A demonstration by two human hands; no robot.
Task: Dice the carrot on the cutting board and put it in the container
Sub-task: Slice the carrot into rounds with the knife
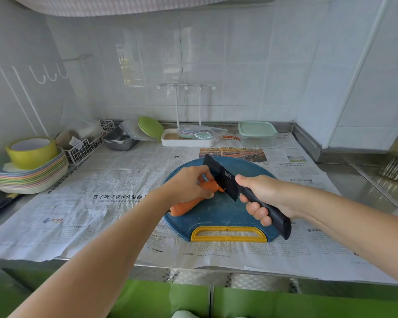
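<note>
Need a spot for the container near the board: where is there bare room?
Widest free patch: the newspaper between the cutting board and the plate stack. A narrower bare strip lies between the board's yellow handle and the counter edge. Crowded: the back wall row, with metal tray, white rack and container.

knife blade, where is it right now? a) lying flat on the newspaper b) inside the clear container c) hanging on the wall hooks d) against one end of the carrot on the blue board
d: the right hand grips the black knife with its blade at the far end of the carrot, which the left hand holds on the blue cutting board.
</note>
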